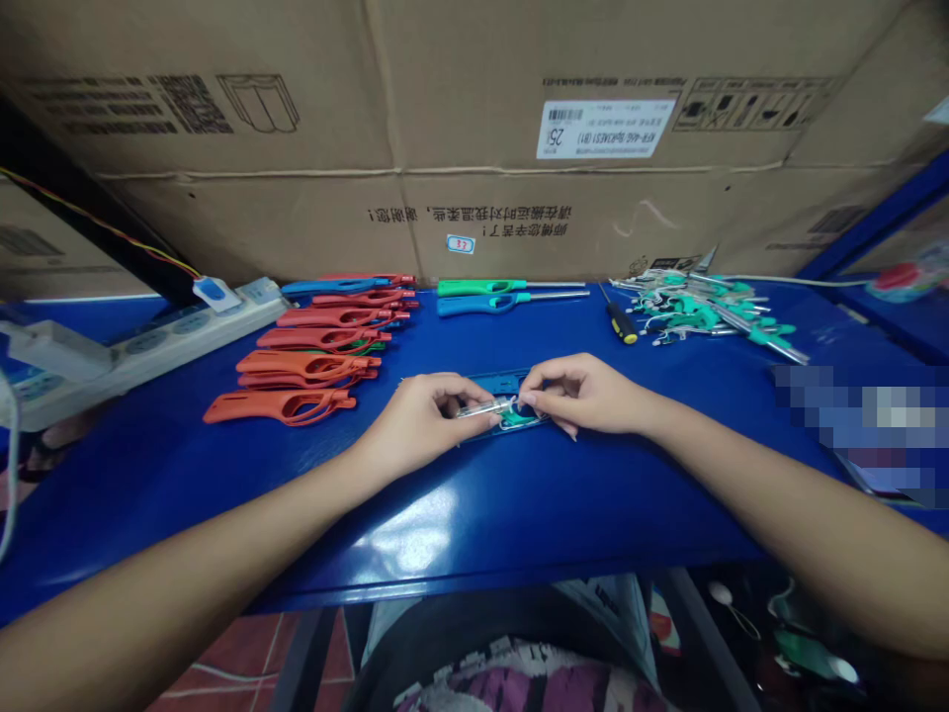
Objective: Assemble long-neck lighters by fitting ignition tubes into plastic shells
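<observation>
Near the middle of the blue table, my left hand (430, 420) has its thumb and fingers closed round a small clear and metal cylinder (481, 407). Below and between the hands lies a blue lighter shell (495, 384), partly hidden by the fingers. A green part with thin white wires (517, 415) sits over the shell. My right hand (574, 394) pinches at the wires by the right end of the green part; what its fingertips hold is too small to tell.
Red and orange lighter shells (278, 403) are stacked at left beside a power strip (170, 331). Green and blue long lighters (478, 303), a screwdriver (621, 321) and a pile of metal tubes with green parts (712, 311) lie along the cardboard (474, 129) at the back.
</observation>
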